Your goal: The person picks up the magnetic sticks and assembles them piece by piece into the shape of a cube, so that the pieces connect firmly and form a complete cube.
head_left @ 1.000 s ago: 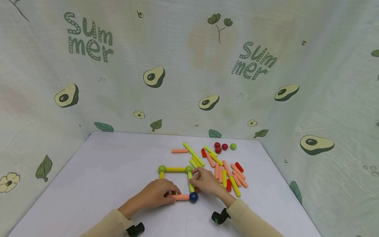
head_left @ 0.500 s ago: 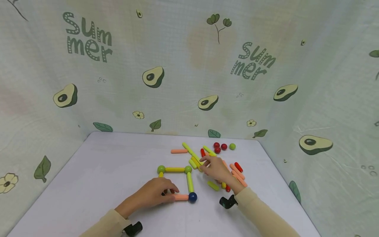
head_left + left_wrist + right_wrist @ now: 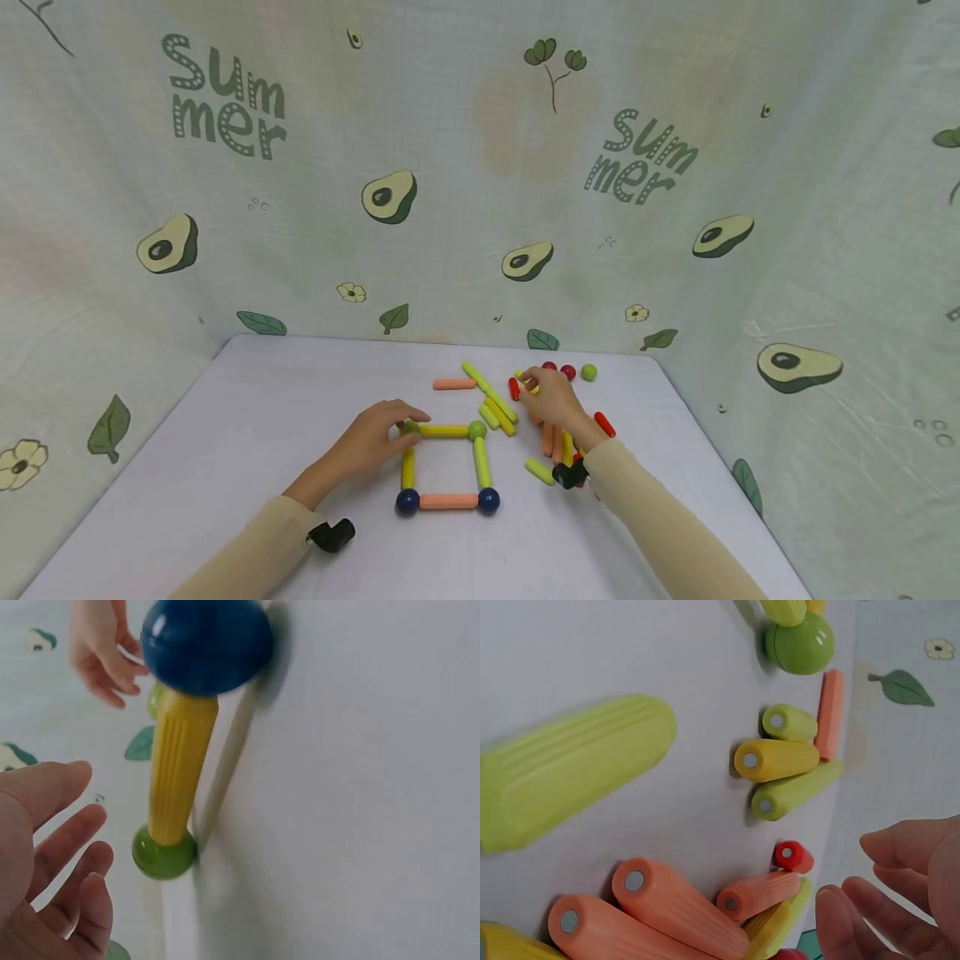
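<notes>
I log the square [image 3: 447,502] near six o'clock in head view. Left hand [image 3: 371,437] empty, fingers relaxed, at its ten o'clock; right hand [image 3: 552,398] likewise empty, above loose rods [image 3: 682,910], two o'clock. Rods look light, stiff, smooth: I'd pinch mid-length.

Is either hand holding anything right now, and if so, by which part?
Nothing is held: the left hand is open beside a green ball, not gripping it, and the right hand is empty near the loose sticks.

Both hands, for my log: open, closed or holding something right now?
Left hand: open, holding nothing, near a green ball.
Right hand: open, holding nothing.
</notes>
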A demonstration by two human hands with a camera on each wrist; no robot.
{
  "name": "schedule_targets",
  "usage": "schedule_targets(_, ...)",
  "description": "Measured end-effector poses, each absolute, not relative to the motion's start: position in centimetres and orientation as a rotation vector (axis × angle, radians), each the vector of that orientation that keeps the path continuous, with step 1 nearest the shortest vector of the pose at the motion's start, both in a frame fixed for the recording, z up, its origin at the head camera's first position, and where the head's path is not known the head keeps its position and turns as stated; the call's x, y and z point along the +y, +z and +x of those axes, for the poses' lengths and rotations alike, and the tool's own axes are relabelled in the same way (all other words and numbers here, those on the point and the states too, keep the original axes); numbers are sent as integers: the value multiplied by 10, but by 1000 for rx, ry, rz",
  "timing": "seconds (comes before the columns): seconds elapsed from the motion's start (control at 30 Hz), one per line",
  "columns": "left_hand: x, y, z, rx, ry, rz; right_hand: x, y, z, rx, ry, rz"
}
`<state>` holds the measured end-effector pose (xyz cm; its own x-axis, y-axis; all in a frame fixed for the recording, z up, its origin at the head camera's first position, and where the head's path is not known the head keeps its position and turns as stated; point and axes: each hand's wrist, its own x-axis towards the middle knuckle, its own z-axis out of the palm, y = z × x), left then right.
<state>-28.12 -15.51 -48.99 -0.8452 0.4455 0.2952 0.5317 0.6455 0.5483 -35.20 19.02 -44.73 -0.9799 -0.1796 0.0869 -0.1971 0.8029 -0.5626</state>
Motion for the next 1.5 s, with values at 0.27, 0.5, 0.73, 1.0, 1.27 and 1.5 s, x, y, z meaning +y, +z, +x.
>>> schedule_targets(0.27,-167,-502,-303,-2723,-1054,-787,192,-451,-364,-2957,862,334)
schedule_targets(0.5,-172,-513,-310,-2797,-1196,-837,186,-460,-374,-2989,839,335)
schedule_targets(0.73,-174,-511,-311,-2827,-1235,-892,179,-463,-380,-2992,725,381)
schedule_targets(1.0,-171,-505,-313,-2902,-1139,-909,174,-468,-384,-3016,658,298)
schedule_targets(1.27,-169,-502,-315,-2925,-1122,-919,170,-479,-392,-3014,647,252)
schedule_targets(1.5,-169,-502,-315,-2960,-1121,-862,169,-478,-391,-3028,683,278)
